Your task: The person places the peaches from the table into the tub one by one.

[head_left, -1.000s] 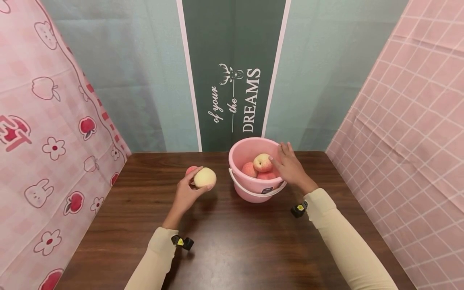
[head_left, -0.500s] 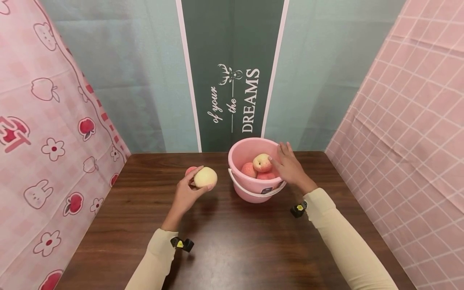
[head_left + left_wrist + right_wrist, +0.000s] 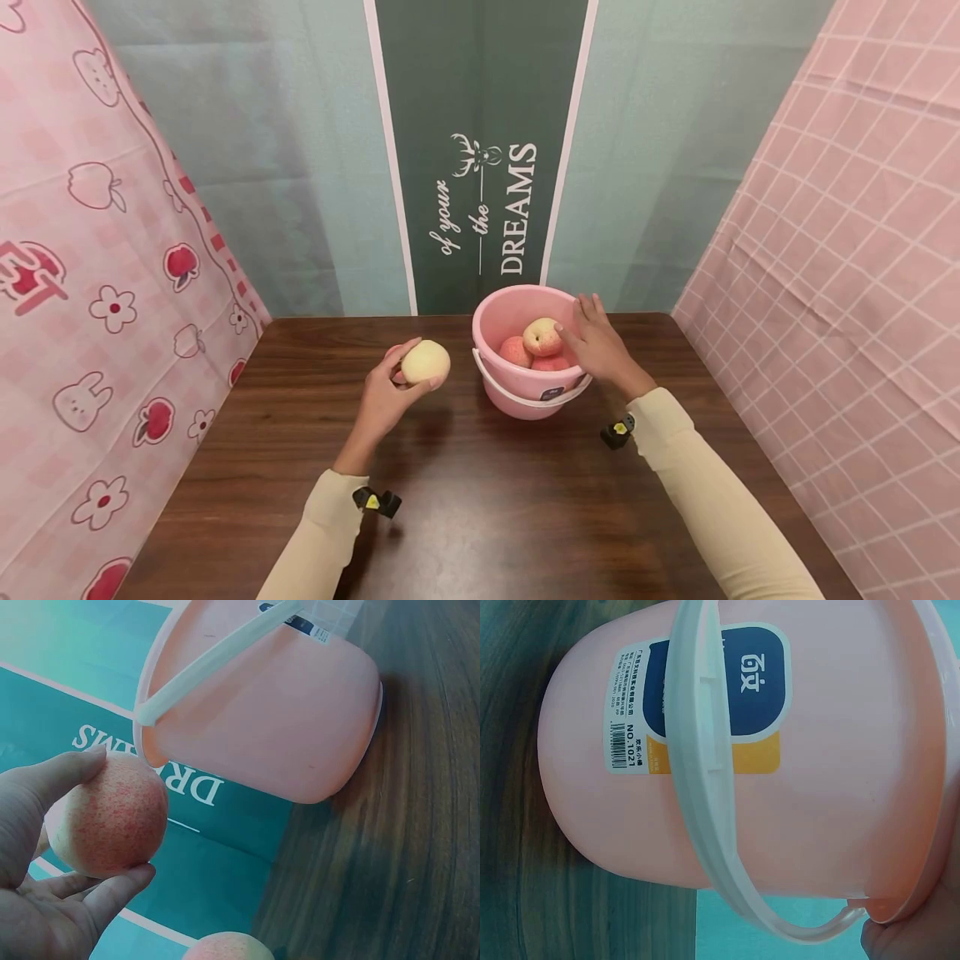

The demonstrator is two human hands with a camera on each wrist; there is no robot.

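In the head view, my left hand [image 3: 384, 397] holds a round pale yellow peach [image 3: 426, 364] between thumb and fingers, off the table and left of the pink bucket [image 3: 517, 407]. Red speckles cover the side of this peach [image 3: 120, 814] in the left wrist view. Behind the hand, a second peach [image 3: 392, 352] is mostly hidden. My right hand [image 3: 606, 348] holds the bucket's right rim, thumb reaching over the inside. Several peaches [image 3: 543, 337] lie in the bucket. Close up in the right wrist view, part of the right hand [image 3: 911, 930] shows at the rim.
A white handle [image 3: 517, 392] hangs down across the bucket's front, over a label [image 3: 757, 682]. Bucket and loose peach stand towards the back of the dark wooden table [image 3: 480, 517]. Cloth sheets surround it: green behind [image 3: 300, 208], pink at left [image 3: 112, 375] and right [image 3: 817, 292].
My left hand has lifted the peach slightly, and the peach behind is more covered now. The right hand and the bucket have stayed in place.
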